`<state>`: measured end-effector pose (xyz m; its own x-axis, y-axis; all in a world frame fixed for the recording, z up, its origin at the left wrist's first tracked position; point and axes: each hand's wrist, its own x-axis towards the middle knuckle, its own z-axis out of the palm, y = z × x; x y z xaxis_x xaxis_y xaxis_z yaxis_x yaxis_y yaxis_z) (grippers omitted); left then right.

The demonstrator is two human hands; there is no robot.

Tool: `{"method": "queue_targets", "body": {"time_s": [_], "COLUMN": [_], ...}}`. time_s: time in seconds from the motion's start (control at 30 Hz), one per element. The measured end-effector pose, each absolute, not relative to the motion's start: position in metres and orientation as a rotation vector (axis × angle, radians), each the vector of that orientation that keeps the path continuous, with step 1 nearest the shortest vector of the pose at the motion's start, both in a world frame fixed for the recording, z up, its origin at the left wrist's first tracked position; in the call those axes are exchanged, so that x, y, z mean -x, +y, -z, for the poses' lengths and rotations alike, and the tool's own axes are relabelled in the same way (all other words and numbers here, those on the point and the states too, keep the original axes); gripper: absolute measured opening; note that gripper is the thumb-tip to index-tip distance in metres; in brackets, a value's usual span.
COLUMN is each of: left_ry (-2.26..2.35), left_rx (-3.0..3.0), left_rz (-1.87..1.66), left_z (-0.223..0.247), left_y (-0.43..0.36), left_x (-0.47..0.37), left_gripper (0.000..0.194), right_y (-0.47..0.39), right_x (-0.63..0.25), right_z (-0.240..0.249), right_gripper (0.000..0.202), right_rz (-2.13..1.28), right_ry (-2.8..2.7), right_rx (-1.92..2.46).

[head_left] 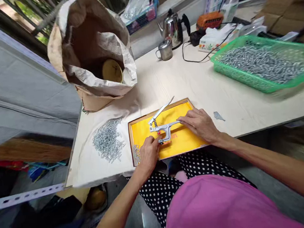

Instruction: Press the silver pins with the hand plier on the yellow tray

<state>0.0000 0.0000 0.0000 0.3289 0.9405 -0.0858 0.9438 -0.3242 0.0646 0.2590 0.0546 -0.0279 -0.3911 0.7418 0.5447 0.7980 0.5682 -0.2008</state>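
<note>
A silver hand-press plier [165, 127] with a C-shaped jaw and a small spring is held over a shallow tray [185, 110] with a yellow lining. Its upper handle is raised, apart from the lower one. My right hand [201, 125] is closed round the end of the lower handle. My left hand [149, 152] has its fingers pinched together at the jaw's lower end; whatever small piece they hold is hidden. Beside that hand, several small metal pins [136, 153] lie in the tray's left corner. Further left, a heap of similar pins [108, 141] rests on the white table covering.
A large open paper sack [95, 87] stands at the table's back left. At the right, a green basket [262, 85] holds many metal pins. Behind are a steel kettle [172, 29], a metal cup [165, 50] and a black cable [200, 61]. A grey scrap [218, 116] lies right of the tray.
</note>
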Motion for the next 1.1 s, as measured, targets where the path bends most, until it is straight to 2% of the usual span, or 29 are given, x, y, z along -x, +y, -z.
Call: {"method": "queue_targets", "body": {"time_s": [0.13,0.3,0.43,0.57,0.93,1.1], "left_ry": [1.700,1.743,2.108,2.478,2.179,2.139], "left_rx": [-2.496,-2.476,-2.304,-2.098,-2.334,-2.392], "left_rz": [0.099,0.049,0.006,0.215,0.622,0.536], "left_z": [0.002,-0.011,-0.030,-0.037,-0.014,-0.015], "left_y": [0.013,-0.010,-0.017,0.010,0.041,0.044], "left_x": [-0.008,0.013,0.057,0.105,0.137,0.142], "left_gripper": [0.021,0.023,0.022,0.029,0.030,0.027], "right_y": [0.053,0.053,0.054,0.056,0.058,0.059], "right_x": [-0.261,-0.259,-0.255,-0.252,-0.249,-0.248], "right_z": [0.029,0.031,0.033,0.038,0.042,0.043], "right_gripper": [0.034,0.034,0.035,0.033,0.029,0.026], "right_rz": [0.114,0.102,0.100,0.073,-0.128,-0.152], "right_ry": [-2.184,-2.252,-2.383,-2.444,-2.470,-2.471], "right_rx": [1.235,1.204,1.134,1.068,1.137,1.158]}}
